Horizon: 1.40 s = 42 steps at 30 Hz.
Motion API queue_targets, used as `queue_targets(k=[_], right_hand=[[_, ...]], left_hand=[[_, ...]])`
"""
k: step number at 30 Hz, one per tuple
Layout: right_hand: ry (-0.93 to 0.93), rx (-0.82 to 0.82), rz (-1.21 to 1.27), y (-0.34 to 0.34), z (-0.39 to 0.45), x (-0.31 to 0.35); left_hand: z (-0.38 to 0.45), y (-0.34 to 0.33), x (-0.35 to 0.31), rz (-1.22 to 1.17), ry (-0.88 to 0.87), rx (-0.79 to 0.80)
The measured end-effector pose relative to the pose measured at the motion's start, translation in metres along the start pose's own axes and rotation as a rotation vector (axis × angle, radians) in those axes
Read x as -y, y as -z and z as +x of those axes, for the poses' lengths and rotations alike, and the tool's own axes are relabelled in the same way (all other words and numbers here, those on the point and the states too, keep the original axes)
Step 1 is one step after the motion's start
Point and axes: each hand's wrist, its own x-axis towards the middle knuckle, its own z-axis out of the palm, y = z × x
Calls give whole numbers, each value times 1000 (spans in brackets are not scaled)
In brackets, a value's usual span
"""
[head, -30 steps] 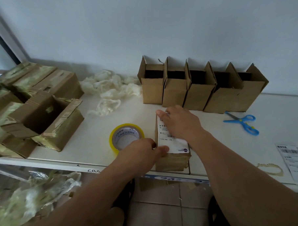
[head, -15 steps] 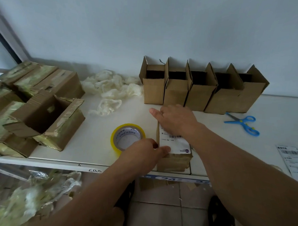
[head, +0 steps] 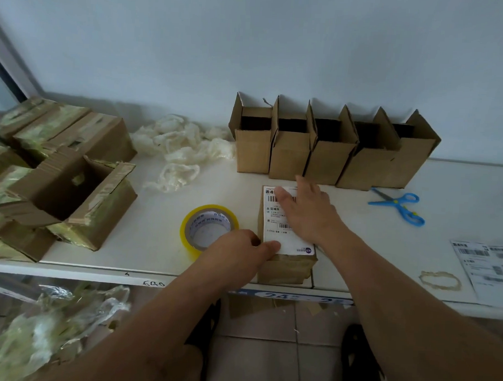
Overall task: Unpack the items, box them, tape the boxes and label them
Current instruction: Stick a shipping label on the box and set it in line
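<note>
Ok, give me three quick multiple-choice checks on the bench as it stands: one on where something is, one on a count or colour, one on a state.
1. Where are the scissors?
A. Right of the labelled box, in front of the row of open boxes
B. Inside the tape roll
C. On the floor

2. How many open boxes stand in the row at the wall?
A. Three
B. Five
C. Eight

3. What is the right hand doing?
A. Gripping the scissors
B. Lying flat on the label
C. Hanging off the bench

Key: 1 A, the blue scissors lie on the table right of the labelled box. 2 B, five open boxes stand side by side. 3 B, the right hand presses the label with straight fingers, while the left hand holds its near corner beside the tape roll.
</note>
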Motion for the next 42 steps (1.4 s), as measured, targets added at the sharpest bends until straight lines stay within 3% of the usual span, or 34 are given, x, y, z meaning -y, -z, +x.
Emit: queue_targets(k=[14, 21, 30, 33, 36, 39, 42], right_hand=[[-130, 41, 283, -9, -25, 0], [-164, 24, 270, -7, -33, 7], [-157, 23, 497, -6, -42, 5], [-248, 47, 647, -3, -55, -6], [-331, 84, 714, -17, -72, -24], [-348, 141, 802, -28, -88, -31], [-322, 208, 864, -29, -96, -31]], left_hand=[[-6, -4, 4, -110, 32, 58], [-6, -4, 10, -175, 40, 97], [-3, -10, 15, -130, 12, 77], [-3, -11, 22, -165, -28, 159], [-2, -14, 30, -20, -144, 200], [2, -24, 35, 248, -230, 98], [5, -32, 36, 292, -278, 24]])
